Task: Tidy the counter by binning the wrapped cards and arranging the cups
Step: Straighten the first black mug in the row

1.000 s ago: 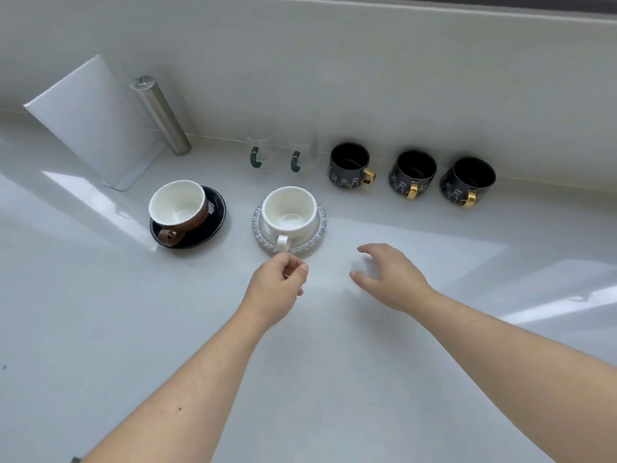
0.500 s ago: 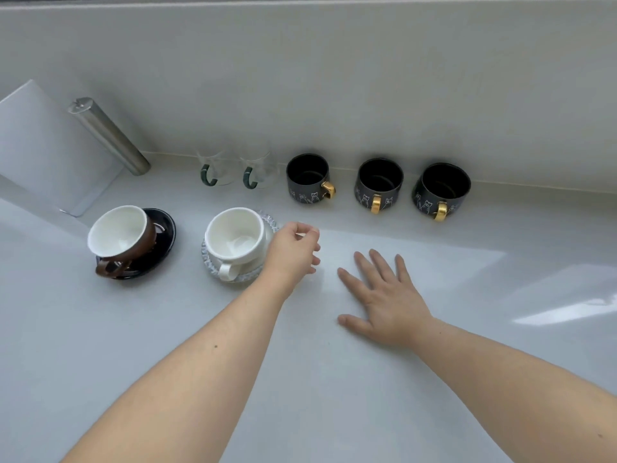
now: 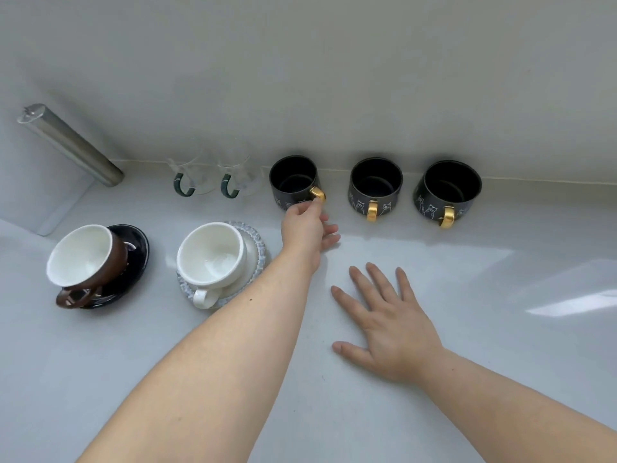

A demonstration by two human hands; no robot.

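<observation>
Noted across glossy pale grey counter (image 3: pixel 500 379): right hand (image 3: pixel 392 325) spread flat, left hand (image 3: pixel 305 225) pinching gold handle of leftmost black cat-printed ceramic mug (image 3: pixel 293 183), standing upright against rear wall (image 3: pixel 334 78).

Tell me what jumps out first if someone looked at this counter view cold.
The left hand reaching to the back wall, fingers at the gold handle of the leftmost of three black mugs with gold handles. The right hand lies flat, fingers spread, on the pale grey counter. At left, a brown cup with white inside sits tilted on its black saucer.
</observation>
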